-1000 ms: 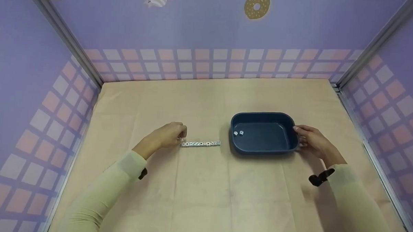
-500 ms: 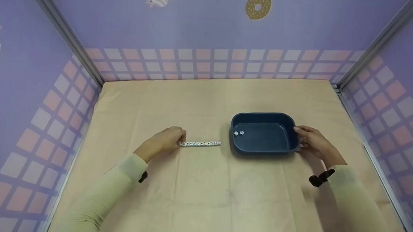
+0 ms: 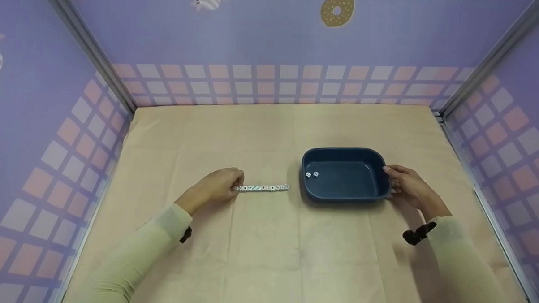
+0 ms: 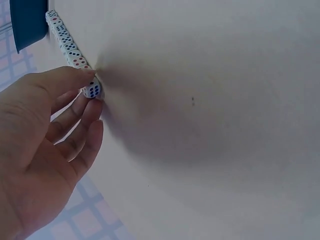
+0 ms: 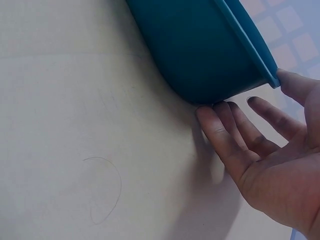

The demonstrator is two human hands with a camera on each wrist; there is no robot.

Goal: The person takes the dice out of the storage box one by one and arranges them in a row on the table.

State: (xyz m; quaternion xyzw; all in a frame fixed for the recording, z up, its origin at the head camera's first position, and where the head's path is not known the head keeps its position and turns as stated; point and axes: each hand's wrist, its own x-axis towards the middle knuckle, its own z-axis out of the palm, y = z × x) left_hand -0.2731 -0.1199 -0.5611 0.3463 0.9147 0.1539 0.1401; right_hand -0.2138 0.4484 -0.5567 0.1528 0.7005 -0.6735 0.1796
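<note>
A straight row of small white dice (image 3: 263, 188) lies on the cloth-covered table, left of a dark blue rectangular tub (image 3: 345, 199). At the row's left end, my left hand (image 3: 219, 183) pinches the last die (image 4: 92, 90) between thumb and fingertips; in the left wrist view this die sits against the others in line. Two loose dice (image 3: 311, 174) rest inside the tub near its left wall. On the tub's right side, my right hand (image 3: 409, 185) holds it, thumb on the rim and fingertips against the outer wall low down, as the right wrist view shows.
A pale, creased cloth (image 3: 265, 259) covers the table. Purple printed walls (image 3: 273, 39) with metal corner posts enclose the back and both sides. The tub stands just right of the row, with a small gap between.
My left hand has come down slightly with a die and set it against the row's left end, so the row is longer. My right hand and the tub have stayed in place.
</note>
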